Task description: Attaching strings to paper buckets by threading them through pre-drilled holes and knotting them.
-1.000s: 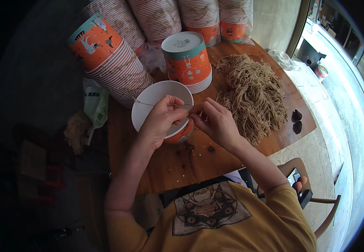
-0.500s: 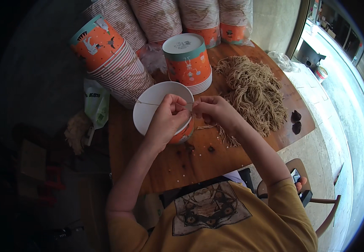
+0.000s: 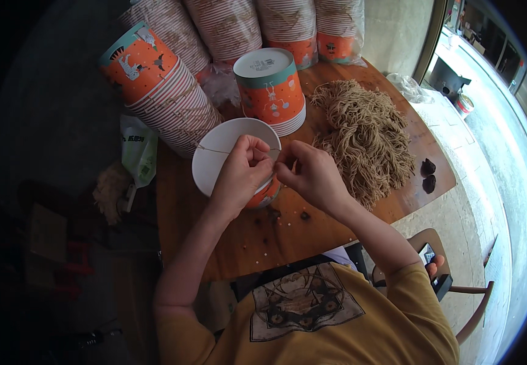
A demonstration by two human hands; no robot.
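Observation:
A paper bucket (image 3: 210, 167), white inside and orange outside, lies tilted on the table with its mouth toward me. A thin tan string (image 3: 216, 149) runs across its mouth from the left rim into my fingers. My left hand (image 3: 245, 170) is closed, thumb and fingers pinching the string at the right part of the mouth. Beside the right rim, my right hand (image 3: 313, 175) is pinched near the string's other end; its fingertips are close to the left hand's. What exactly lies between the right fingertips is partly hidden. A heap of tan strings (image 3: 376, 143) rests right of my right hand.
A leaning stack of orange buckets (image 3: 160, 91) stands at the left, an upturned bucket stack (image 3: 270, 97) behind the working bucket. Several bagged stacks (image 3: 224, 27) line the back. Two dark pieces (image 3: 428, 175) lie near the wooden table's (image 3: 227, 243) right edge. A chair (image 3: 479, 310) is at the lower right.
My right hand has turned and shifted slightly, its back now more toward me and its fingers lower by the rim. The left hand and the bucket stay nearly in place.

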